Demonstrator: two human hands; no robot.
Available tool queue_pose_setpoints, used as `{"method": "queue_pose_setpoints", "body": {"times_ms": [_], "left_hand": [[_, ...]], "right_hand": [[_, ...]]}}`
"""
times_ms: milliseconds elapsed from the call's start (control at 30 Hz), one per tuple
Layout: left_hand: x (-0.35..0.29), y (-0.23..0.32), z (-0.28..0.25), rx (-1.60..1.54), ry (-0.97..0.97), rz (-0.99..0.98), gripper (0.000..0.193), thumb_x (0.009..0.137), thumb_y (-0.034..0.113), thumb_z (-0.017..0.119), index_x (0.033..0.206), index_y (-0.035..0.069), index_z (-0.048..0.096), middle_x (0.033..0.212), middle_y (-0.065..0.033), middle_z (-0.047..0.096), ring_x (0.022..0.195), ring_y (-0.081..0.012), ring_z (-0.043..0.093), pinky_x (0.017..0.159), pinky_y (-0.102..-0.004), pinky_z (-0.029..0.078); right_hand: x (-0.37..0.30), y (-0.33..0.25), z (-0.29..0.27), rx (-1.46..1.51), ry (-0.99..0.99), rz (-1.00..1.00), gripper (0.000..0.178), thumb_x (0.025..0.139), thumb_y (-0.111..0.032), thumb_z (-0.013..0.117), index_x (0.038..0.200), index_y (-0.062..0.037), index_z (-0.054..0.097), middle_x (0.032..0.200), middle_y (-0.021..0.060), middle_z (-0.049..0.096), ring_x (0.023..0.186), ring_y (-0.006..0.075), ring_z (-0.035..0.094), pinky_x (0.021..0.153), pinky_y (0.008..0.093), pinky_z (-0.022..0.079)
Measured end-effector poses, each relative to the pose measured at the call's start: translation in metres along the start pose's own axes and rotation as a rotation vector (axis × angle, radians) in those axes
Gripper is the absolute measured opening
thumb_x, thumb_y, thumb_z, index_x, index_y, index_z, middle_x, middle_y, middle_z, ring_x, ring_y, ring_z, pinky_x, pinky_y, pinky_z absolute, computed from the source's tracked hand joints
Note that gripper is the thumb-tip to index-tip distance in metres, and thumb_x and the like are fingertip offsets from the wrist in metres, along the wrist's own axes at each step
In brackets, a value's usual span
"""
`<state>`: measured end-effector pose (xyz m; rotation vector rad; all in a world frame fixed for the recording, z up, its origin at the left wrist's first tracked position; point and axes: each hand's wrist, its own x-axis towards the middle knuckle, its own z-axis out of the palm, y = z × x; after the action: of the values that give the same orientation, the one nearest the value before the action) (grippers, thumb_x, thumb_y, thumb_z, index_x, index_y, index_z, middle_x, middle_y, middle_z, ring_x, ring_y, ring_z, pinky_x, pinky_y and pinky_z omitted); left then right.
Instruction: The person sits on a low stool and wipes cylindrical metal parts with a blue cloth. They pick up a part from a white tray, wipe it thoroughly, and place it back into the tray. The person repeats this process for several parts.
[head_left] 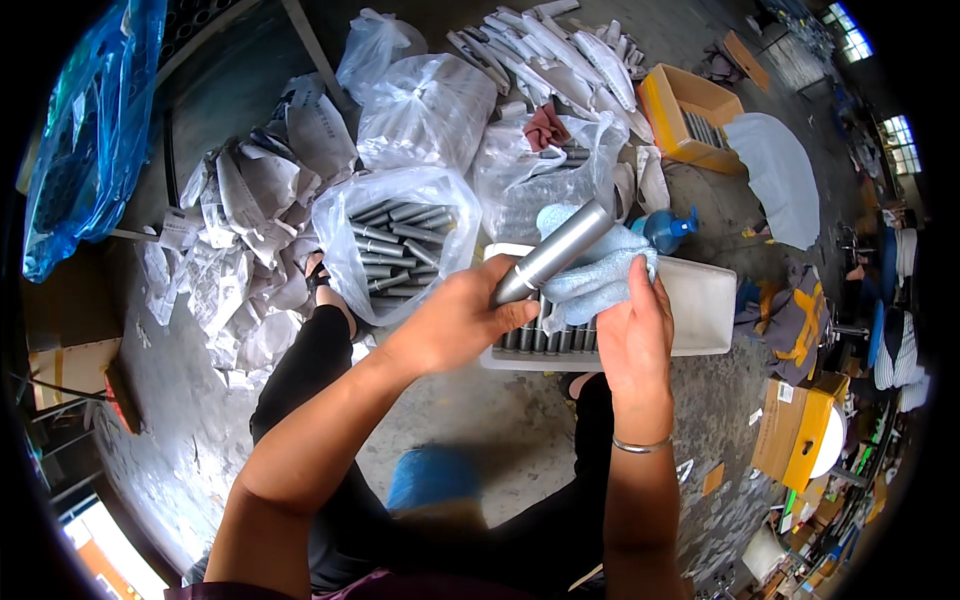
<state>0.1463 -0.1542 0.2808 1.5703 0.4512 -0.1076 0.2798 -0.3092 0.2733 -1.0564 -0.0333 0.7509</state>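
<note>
My left hand (460, 318) is closed round the lower end of a grey metal tube (555, 252), which tilts up to the right. In my right hand (637, 330) lies a light blue cloth (600, 275), bunched between thumb and fingers and close against the tube's far side. Beneath both hands stands a white plastic tray (700, 310), with a row of dark grey tubes (545, 338) in its left part. To the left, an open clear plastic bag (330, 225) holds many similar tubes (400, 240).
Crumpled paper (245, 220) heaps at the left. Behind are a tied plastic bag (425, 105) and wrapped paper rolls (570, 50). A blue bottle (665, 230) stands behind the tray. A yellow box (670, 110) with tubes sits at the back right, a carton (790, 425) further right.
</note>
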Motion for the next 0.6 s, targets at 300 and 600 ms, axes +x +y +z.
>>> {"method": "queue_pose_setpoints", "body": {"times_ms": [300,600], "left_hand": [[0.01,0.001,0.015,0.073,0.107,0.078,0.027,0.09,0.024,0.063,0.099,0.0,0.054,0.071,0.0025,0.044,0.065,-0.0059,0.039,0.057,-0.0232,0.036],[0.017,-0.001,0.017,0.006,0.096,0.178,0.027,0.09,0.022,0.064,0.1,0.0,0.053,0.075,0.0016,0.048,0.067,-0.0066,0.044,0.06,-0.023,0.039]], "right_hand": [[-0.006,-0.005,0.013,-0.256,-0.015,-0.167,0.039,0.1,-0.023,0.042,0.13,0.0025,0.044,0.128,0.0104,0.051,0.118,0.0175,0.047,0.103,0.0322,0.033],[-0.009,-0.022,-0.002,0.111,-0.176,0.003,0.049,0.1,-0.034,0.036,0.135,-0.0008,0.039,0.138,0.0115,0.043,0.129,0.024,0.039,0.109,0.0428,0.026]]}}
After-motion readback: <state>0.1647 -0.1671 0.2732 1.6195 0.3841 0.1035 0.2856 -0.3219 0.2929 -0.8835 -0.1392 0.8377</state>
